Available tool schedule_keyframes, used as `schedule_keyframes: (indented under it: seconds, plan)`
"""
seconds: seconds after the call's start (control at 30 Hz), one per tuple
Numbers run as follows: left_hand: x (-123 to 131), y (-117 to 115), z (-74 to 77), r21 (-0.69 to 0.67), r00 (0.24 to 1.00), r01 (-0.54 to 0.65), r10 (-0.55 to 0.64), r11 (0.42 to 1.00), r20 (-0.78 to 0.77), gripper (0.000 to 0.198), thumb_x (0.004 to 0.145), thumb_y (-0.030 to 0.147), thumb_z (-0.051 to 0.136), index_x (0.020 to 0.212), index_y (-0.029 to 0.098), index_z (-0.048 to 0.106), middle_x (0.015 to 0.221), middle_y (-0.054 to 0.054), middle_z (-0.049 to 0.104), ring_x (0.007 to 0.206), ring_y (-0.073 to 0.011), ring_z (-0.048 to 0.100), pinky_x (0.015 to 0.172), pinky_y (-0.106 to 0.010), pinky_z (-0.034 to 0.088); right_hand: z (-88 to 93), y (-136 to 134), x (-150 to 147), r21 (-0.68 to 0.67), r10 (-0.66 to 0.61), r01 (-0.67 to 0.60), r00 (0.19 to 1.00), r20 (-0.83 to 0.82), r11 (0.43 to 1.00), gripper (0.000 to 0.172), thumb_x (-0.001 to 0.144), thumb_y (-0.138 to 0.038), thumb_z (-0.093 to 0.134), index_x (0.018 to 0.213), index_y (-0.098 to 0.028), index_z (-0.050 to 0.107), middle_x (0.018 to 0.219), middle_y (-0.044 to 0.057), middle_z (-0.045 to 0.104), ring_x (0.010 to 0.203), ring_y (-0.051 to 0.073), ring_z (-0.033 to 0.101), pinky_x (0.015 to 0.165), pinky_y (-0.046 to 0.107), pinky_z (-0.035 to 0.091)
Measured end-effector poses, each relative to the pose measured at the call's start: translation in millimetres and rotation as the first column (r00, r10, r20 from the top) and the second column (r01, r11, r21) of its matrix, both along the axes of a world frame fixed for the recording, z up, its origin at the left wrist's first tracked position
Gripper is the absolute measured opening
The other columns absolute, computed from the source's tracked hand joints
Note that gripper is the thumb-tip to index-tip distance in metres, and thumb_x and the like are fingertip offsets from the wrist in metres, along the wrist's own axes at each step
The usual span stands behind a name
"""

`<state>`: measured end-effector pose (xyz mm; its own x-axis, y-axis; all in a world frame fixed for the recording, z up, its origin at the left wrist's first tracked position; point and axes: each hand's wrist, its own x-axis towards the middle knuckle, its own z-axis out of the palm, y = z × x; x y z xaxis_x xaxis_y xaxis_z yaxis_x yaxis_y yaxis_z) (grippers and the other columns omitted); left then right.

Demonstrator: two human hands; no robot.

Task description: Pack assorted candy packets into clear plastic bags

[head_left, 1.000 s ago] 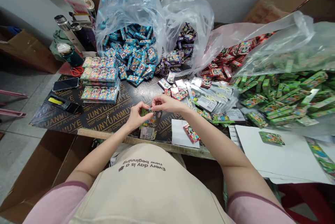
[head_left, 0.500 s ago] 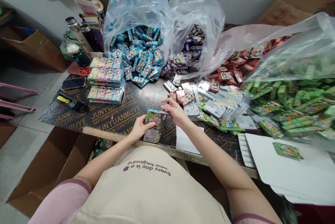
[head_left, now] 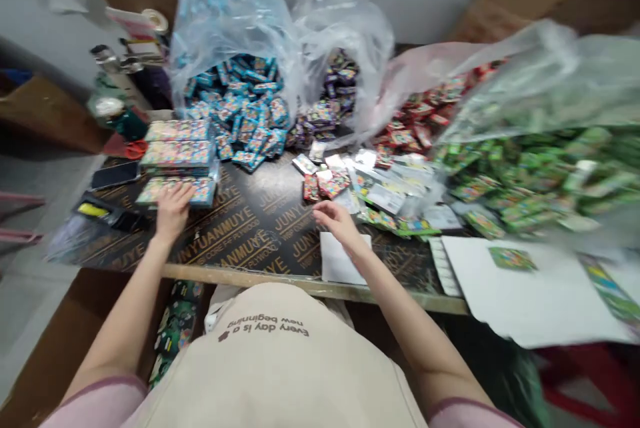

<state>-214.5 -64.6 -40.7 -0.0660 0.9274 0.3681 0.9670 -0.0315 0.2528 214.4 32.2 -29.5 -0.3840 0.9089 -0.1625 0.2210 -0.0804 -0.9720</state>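
- Stacked packs (head_left: 180, 155): left-centre of frame, in rows on the dark tabletop (head_left: 260, 215). Left hand (head_left: 173, 205) lies palm down on the front row, fingers spread. Can't tell if it's clamped on a pack or just resting.
- Right hand (head_left: 337, 221): centre of frame, fingers loosely curled, thumb and tips look apart, nothing visible in it. Sits just by the loose red boxes (head_left: 334, 185), near the white paper (head_left: 345, 258).
- Handling, my read: packs light, fairly stiff, with a glossy wrap that may slip. Thin card probably, so corners could crush.
- Best hold: pinch a pack by its opposite side edges, low force. Pressing down on top could slide the row.
- Loose red boxes: likely light too; thumb and fingertip on the ends should do.
- In the way, left: phone (head_left: 116, 175) and tape dispenser (head_left: 115, 215), close beside the stack.
- Behind the stack, to its right: blue boxes (head_left: 250, 111) spilling from a clear bag (head_left: 235, 8); loose ones lie near the packs.
- Centre-right: shiny plastic sleeves (head_left: 410, 185), overlapping, probably slick and quick to shift if brushed.
- Right side: green boxes (head_left: 540, 178) heaped, blurred; white sheets (head_left: 470, 288) lower right, one green pack (head_left: 513, 259) on top.
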Motion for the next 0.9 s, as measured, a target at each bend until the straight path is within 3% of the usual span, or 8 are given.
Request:
schedule_keyframes:
  seconds: [0.1, 0.2, 0.27, 0.33, 0.47, 0.63, 0.77, 0.9]
  plan:
    - [-21, 4, -15.3, 0.037, 0.996, 0.085, -0.085, 0.996, -0.004, 0.040, 0.084, 0.040, 0.057, 0.120, 0.025, 0.061, 0.129, -0.005, 0.060, 0.128, -0.0297, 0.047, 0.106, -0.053, 0.035, -2.0, 12, 26, 0.308, -0.090, 0.001, 0.957, 0.276, 0.951, 0.017, 0.081, -0.035, 0.055, 0.086, -0.021, 0.064, 0.086, 0.005, 0.066, 0.082, 0.022, 0.059, 0.078, 0.037, 0.046]
    - [-25, 10, -19.2, 0.111, 0.991, 0.131, -0.130, 0.985, -0.023, 0.043, 0.082, 0.049, 0.058, 0.121, 0.032, 0.058, 0.134, 0.002, 0.056, 0.128, -0.0285, 0.047, 0.104, -0.055, 0.038, -6.6, 38, 72, 0.548, -0.361, 0.011, 0.765, 0.534, 0.836, 0.025, 0.082, -0.031, 0.054, 0.101, -0.018, 0.064, 0.112, 0.014, 0.061, 0.109, 0.030, 0.051, 0.093, 0.045, 0.039]
    - [-16, 13, -15.7, 0.166, 0.994, 0.111, -0.108, 0.980, -0.029, 0.037, 0.086, 0.047, 0.056, 0.120, 0.034, 0.058, 0.133, 0.004, 0.057, 0.126, -0.0269, 0.050, 0.104, -0.056, 0.038, -11.5, 56, 104, 0.573, -0.462, -0.010, 0.580, 0.671, 0.819, 0.042, 0.079, -0.036, 0.060, 0.116, -0.016, 0.059, 0.128, 0.019, 0.051, 0.121, 0.036, 0.041, 0.097, 0.050, 0.034]
    - [3, 17, -9.1, 0.238, 0.998, 0.066, -0.067, 0.969, -0.002, 0.033, 0.088, 0.042, 0.054, 0.118, 0.032, 0.060, 0.127, 0.003, 0.062, 0.119, -0.0245, 0.056, 0.102, -0.053, 0.042, -17.5, 73, 130, 0.509, -0.441, -0.047, 0.435, 0.785, 0.859, 0.066, 0.072, -0.046, 0.068, 0.129, -0.017, 0.050, 0.133, 0.022, 0.045, 0.122, 0.041, 0.037, 0.095, 0.054, 0.032]
    - [53, 25, 3.8, 0.261, 0.992, 0.094, -0.112, 0.961, 0.058, 0.032, 0.088, 0.036, 0.055, 0.115, 0.021, 0.063, 0.117, -0.007, 0.067, 0.111, -0.0237, 0.061, 0.098, -0.044, 0.047, -25.5, 93, 151, 0.449, -0.405, -0.109, 0.281, 0.870, 0.887, 0.083, 0.065, -0.059, 0.072, 0.133, -0.018, 0.046, 0.121, 0.022, 0.049, 0.113, 0.040, 0.042, 0.092, 0.054, 0.030]
    - [96, 34, 6.0, 0.162, 0.958, 0.248, -0.267, 0.955, 0.103, 0.032, 0.089, 0.034, 0.054, 0.116, 0.018, 0.062, 0.117, -0.012, 0.066, 0.113, -0.0254, 0.059, 0.099, -0.046, 0.046, -21.0, 108, 155, 0.471, -0.422, -0.197, 0.246, 0.873, 0.860, 0.067, 0.069, -0.061, 0.066, 0.117, -0.015, 0.058, 0.119, 0.022, 0.051, 0.110, 0.038, 0.044, 0.090, 0.049, 0.033]
    - [116, 35, 5.3, 0.130, 0.939, 0.279, -0.299, 0.951, 0.171, 0.030, 0.090, 0.033, 0.053, 0.115, 0.020, 0.063, 0.116, -0.011, 0.066, 0.110, -0.0243, 0.060, 0.095, -0.046, 0.049, -22.9, 117, 164, 0.377, -0.265, -0.424, 0.300, 0.917, 0.824, 0.046, 0.084, -0.049, 0.054, 0.110, -0.013, 0.063, 0.120, 0.020, 0.054, 0.110, 0.033, 0.049, 0.089, 0.042, 0.039]
    - [138, 35, 6.2, 0.126, 0.905, 0.341, -0.362, 0.932, 0.222, 0.027, 0.090, 0.030, 0.052, 0.113, 0.019, 0.063, 0.112, -0.011, 0.067, 0.106, -0.0218, 0.062, 0.093, -0.043, 0.051, -36.7, 127, 170, 0.385, -0.243, -0.544, 0.317, 0.917, 0.745, 0.066, 0.082, -0.055, 0.053, 0.133, -0.013, 0.047, 0.127, 0.021, 0.052, 0.115, 0.036, 0.048, 0.089, 0.043, 0.042]
